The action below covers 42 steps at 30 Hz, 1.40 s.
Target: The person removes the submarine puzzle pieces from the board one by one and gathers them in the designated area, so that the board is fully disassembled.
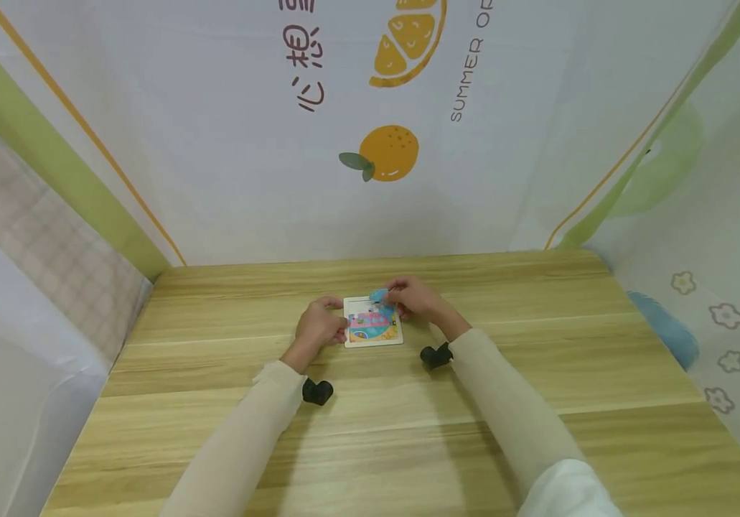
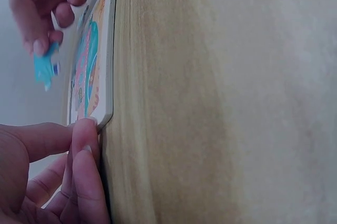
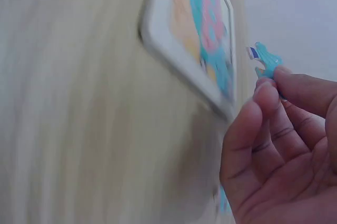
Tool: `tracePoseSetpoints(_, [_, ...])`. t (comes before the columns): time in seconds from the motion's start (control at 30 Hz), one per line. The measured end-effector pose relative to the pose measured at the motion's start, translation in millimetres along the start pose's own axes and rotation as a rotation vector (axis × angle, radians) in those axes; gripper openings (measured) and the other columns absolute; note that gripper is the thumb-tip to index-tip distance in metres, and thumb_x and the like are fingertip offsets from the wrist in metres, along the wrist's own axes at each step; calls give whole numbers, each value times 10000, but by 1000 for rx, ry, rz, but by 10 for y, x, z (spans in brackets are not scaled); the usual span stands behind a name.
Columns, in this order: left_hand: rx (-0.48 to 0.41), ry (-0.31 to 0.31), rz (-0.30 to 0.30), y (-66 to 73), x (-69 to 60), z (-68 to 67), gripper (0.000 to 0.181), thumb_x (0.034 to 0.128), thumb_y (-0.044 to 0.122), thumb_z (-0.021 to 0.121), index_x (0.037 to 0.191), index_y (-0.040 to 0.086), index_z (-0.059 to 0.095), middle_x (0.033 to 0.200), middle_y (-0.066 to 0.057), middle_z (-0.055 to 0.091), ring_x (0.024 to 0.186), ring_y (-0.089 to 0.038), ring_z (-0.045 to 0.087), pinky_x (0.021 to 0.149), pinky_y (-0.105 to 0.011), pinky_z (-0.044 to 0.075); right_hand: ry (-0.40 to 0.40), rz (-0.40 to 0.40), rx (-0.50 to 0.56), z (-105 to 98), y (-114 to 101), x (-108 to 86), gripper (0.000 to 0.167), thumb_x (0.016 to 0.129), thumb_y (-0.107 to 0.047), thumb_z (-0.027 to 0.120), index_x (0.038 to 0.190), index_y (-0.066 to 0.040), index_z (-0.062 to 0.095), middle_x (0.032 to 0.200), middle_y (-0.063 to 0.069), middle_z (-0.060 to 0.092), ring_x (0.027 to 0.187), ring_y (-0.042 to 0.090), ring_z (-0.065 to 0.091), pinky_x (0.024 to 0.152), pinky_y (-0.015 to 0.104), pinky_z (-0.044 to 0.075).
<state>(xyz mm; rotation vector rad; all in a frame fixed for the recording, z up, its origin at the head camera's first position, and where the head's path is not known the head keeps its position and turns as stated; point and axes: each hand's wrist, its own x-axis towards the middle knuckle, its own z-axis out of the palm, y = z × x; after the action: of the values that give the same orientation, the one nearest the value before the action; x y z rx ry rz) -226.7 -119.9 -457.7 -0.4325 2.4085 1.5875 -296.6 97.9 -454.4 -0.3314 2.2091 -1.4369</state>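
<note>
A square jigsaw puzzle board (image 1: 373, 343) with a white rim and a colourful pink, teal and orange picture lies flat on the table. My left hand (image 1: 319, 324) holds the board's left edge; in the left wrist view its fingertips (image 2: 85, 129) meet the near corner. Above the board's far right part, my right hand (image 1: 411, 297) pinches a light-blue puzzle piece (image 3: 270, 58) between thumb and forefinger. The piece is raised off the board and has a small white and dark-blue patch. Below the right hand, a light-blue bit (image 3: 224, 202) shows, mostly hidden.
The wood-grain table (image 1: 370, 445) extends around the board. A white cloth with fruit prints (image 1: 389, 153) hangs behind the table's far edge. Black straps with mounts (image 1: 437, 356) sit at both wrists. A blue rounded object (image 1: 663, 330) is beyond the right edge.
</note>
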Motion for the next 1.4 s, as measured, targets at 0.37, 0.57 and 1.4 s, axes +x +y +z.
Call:
tracePoseSetpoints(0.37, [5, -9, -12, -35, 4, -31, 396, 849, 35, 702, 1229, 69, 598, 592, -63, 642, 445, -110, 607, 429, -171, 500, 56, 74, 23, -546, 173, -160, 304, 998, -149, 533, 1261, 4, 513, 830, 75, 565, 572, 123, 490, 569, 259, 489])
tracePoseSetpoints(0.57, [5, -12, -10, -33, -5, -34, 392, 849, 37, 704, 1226, 66, 600, 594, -66, 643, 446, -113, 610, 424, -174, 499, 95, 109, 56, -788, 287, -273, 309, 1000, -125, 519, 1271, 23, 495, 848, 93, 564, 582, 135, 476, 562, 261, 456])
tracePoseSetpoints(1.4, [3, -14, -13, 3, 20, -14, 372, 847, 32, 704, 1204, 78, 612, 592, -72, 627, 443, -113, 604, 429, -189, 515, 176, 151, -45, -885, 484, -301, 255, 977, -125, 577, 1196, 5, 585, 699, 40, 534, 479, 106, 493, 456, 221, 467])
